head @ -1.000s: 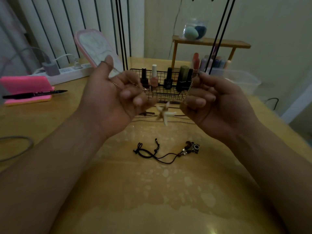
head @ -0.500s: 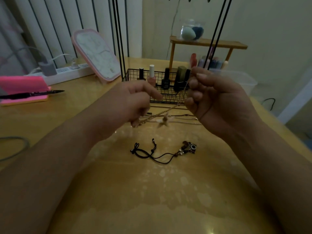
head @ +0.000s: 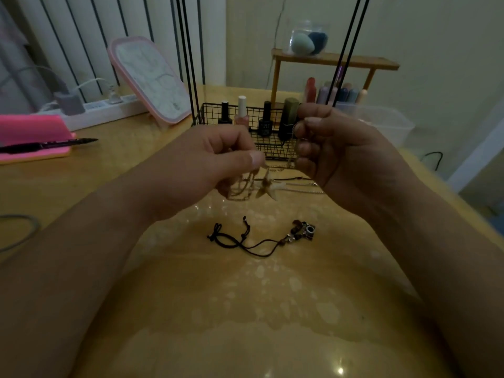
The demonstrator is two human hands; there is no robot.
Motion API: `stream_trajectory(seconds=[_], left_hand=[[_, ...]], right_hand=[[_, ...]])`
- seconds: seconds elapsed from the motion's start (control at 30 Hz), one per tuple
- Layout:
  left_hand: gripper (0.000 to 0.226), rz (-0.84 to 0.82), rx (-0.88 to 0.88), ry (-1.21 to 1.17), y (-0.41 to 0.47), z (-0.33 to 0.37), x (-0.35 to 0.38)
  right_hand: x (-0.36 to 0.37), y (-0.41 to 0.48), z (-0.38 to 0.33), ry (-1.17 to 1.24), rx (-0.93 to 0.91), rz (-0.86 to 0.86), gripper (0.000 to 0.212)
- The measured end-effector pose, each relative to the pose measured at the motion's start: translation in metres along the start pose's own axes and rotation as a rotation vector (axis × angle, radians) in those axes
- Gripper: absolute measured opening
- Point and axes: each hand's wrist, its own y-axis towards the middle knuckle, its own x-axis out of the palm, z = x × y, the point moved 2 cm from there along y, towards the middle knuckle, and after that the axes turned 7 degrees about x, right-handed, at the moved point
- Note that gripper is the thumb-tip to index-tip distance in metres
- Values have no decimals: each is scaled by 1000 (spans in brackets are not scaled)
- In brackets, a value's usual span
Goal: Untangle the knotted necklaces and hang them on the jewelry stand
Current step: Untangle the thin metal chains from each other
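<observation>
A: Where is the gold chain (head: 240, 186) right now?

B: Up in the air, just in front of the wire basket (head: 210, 115). Both hands hold it. The left hand (head: 207, 162) has its fingers curled in, with the thumb pressed on the chain. Loops of chain hang in a bunch under it. The right hand (head: 335, 148) is curled too and pinches the other end up high, right in front of the basket.

A: And the starfish (head: 266, 185)?

B: It hangs on the chain between the two hands.

A: Will the chain be hard to handle?

B: I think it is very light, thin and floppy. It will slip and knot again if it goes slack. Pull too hard and it may snap. It is best to pinch it close to the knot with the fingertips and pull softly.

A: Is there another necklace?

B: Yes, a black cord necklace (head: 245, 238) lies on the table (head: 245, 309), further out in front of the basket, nearer the person. No hand touches it.

A: What changed from a second ago?

B: The left hand was higher then, with its thumb up. Now it is lower and turned over, and more chain hangs under it. The right hand stayed in about the same spot. The black cord has not moved.
</observation>
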Motion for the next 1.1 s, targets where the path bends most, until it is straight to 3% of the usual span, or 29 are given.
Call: stream_trajectory(seconds=[0.17,0.4,0.67,1.1], left_hand=[[12,63,-69,-133,3,-3,3],[9,-112,-65,-65,-2,-1,13],[11,-70,27,-39,-2,1,14],[12,-98,-41,-145,-2,4,18]], right_hand=[[4,-1,-1,12,-28,-98,24],[9,-3,-5,21,-70,-192,24],[4,-2,-5,31,-77,-152,23],[6,-2,-5,27,-34,-103,31]])
